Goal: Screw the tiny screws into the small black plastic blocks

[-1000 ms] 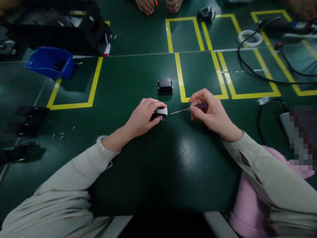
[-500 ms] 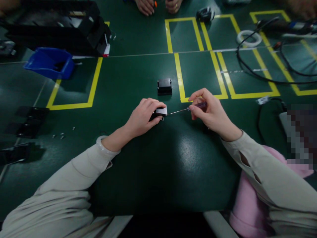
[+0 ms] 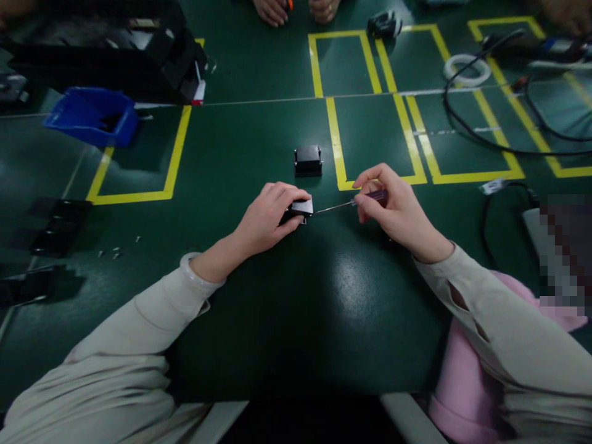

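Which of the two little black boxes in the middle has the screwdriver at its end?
The nearer box, with a pale patch, held by the left hand; the right hand points the screwdriver at it. The farther box has no hand on it.

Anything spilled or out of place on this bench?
Slightly: a few tiny metal pieces, probably screws, lie scattered on the green tabletop, left of the left hand, instead of in a container like the blue bin. Nothing looks damaged.

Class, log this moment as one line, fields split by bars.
left hand: grips block | right hand: holds screwdriver, tip at block's right end | second block: on table beyond hands | blue bin: left
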Tool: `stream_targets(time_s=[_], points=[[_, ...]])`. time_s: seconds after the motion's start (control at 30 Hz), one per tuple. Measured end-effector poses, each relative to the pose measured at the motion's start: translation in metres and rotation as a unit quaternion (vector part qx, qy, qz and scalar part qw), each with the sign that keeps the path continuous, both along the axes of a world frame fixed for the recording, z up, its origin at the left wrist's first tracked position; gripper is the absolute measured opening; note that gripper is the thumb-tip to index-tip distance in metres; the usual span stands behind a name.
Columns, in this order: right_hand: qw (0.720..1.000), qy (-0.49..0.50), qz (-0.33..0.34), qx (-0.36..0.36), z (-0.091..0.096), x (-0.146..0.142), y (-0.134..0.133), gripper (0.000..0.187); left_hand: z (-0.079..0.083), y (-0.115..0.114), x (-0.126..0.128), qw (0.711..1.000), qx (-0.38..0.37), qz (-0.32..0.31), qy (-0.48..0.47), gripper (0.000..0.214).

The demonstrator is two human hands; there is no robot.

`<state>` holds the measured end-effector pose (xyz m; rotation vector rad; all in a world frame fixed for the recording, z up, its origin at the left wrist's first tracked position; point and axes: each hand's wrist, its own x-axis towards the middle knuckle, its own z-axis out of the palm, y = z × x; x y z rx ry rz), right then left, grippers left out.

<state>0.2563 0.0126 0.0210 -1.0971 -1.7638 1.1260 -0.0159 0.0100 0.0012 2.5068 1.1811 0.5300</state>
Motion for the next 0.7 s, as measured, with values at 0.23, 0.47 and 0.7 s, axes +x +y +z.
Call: stream_targets(time_s=[0.23,0.47,0.7], points=[[1.000,0.006,0.004,-0.021,-0.0008,-0.0005,-0.0005,0.014,0.0012,-0.0008,0.0002,1.000,0.000,-0.003,-0.004,0.032],[1.000,-0.013,0.002,0.001,-0.0003,0.0012,0.0001,0.014,0.0006,-0.0002,-0.0008,1.000,-0.007,0.001,0.000,0.033],[0.999,0.019,-0.003,-0.050,0.0023,-0.0029,-0.0016,0.028,0.0013,-0.0005,-0.0006,1.000,-0.010,0.001,0.000,0.033]])
